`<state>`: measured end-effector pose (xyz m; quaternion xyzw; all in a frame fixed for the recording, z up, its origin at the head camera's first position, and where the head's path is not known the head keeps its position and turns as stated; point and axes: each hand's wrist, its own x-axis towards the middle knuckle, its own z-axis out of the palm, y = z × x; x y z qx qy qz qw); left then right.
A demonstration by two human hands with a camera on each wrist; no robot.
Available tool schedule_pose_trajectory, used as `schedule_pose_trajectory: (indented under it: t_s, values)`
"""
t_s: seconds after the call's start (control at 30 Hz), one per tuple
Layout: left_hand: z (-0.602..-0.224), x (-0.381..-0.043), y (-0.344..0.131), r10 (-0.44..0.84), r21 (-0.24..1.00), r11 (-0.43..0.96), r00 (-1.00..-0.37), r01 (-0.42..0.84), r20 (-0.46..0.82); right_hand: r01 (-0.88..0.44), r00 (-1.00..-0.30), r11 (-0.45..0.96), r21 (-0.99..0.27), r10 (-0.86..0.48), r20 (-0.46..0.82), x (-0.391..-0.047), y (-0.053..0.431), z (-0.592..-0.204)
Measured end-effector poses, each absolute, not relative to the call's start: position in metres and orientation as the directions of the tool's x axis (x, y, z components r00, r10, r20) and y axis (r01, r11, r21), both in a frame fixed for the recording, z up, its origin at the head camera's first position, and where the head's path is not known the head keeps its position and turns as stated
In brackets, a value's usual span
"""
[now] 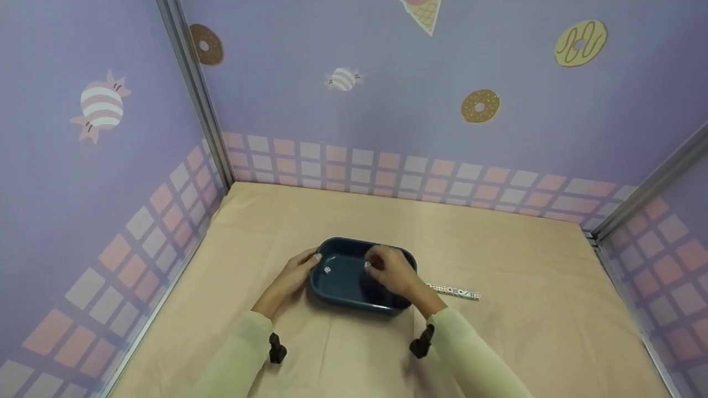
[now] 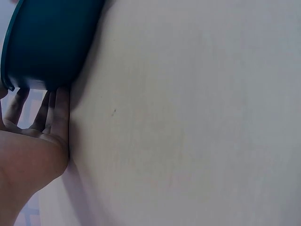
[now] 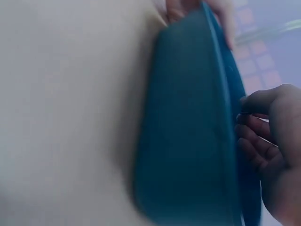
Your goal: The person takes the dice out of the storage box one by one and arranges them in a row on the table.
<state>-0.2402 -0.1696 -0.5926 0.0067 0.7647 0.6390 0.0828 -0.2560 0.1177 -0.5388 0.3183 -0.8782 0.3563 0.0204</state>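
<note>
A dark teal tray (image 1: pixel 337 301) with rounded corners and raised walls sits on the cloth. My left hand (image 1: pixel 296 273) grips its left end, thumb over the rim; in the left wrist view the fingers (image 2: pixel 60 113) lie against the outer wall. Inside the tray, near the left end, is a white die (image 1: pixel 327 270). Over the tray's right half, my right hand (image 1: pixel 391 270) pinches another small white die (image 1: pixel 367 265) between thumb and fingertips. The right wrist view shows those fingers (image 3: pixel 256 143) just past the tray rim, the die mostly hidden.
Right of the tray, a straight row of several white dice (image 1: pixel 456 292) lies on the beige cloth (image 1: pixel 531 309), partly behind my right wrist. Patterned panels (image 1: pixel 343 127) joined by metal posts (image 1: pixel 204 105) enclose the table at the back and sides.
</note>
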Motion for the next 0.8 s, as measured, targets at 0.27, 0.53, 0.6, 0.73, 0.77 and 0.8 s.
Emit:
schedule_pose_trajectory:
  t_s: [0.27, 0.53, 0.6, 0.73, 0.77, 0.8]
  values:
    - [-0.591, -0.24, -0.17, 0.125, 0.978, 0.179, -0.983, -0.108, -0.131, -0.586, -0.807, 0.559, -0.587, -0.472, 0.357, -0.248, 0.212, -0.532]
    - [-0.58, -0.237, -0.168, 0.125, 0.975, 0.197, -0.983, -0.105, -0.131, -0.416, -0.909, 0.667, -0.618, -0.312, 0.275, -0.239, 0.293, -0.539]
    - [-0.58, -0.237, -0.168, 0.123, 0.975, 0.199, -0.984, -0.104, -0.13, -0.378, -0.926, 0.685, -0.622, -0.278, 0.256, -0.236, 0.307, -0.544]
    - [-0.585, -0.238, -0.168, 0.111, 0.976, 0.192, -0.985, -0.106, -0.129, -0.33, -0.944, 0.709, -0.623, -0.236, 0.231, -0.231, 0.334, -0.554]
    - [-0.591, -0.24, -0.168, 0.107, 0.976, 0.189, -0.986, -0.106, -0.128, -0.319, -0.948, 0.714, -0.623, -0.227, 0.224, -0.229, 0.34, -0.557]
    - [-0.591, -0.24, -0.168, 0.107, 0.977, 0.184, -0.986, -0.109, -0.13, -0.306, -0.952, 0.723, -0.62, -0.219, 0.214, -0.228, 0.345, -0.559]
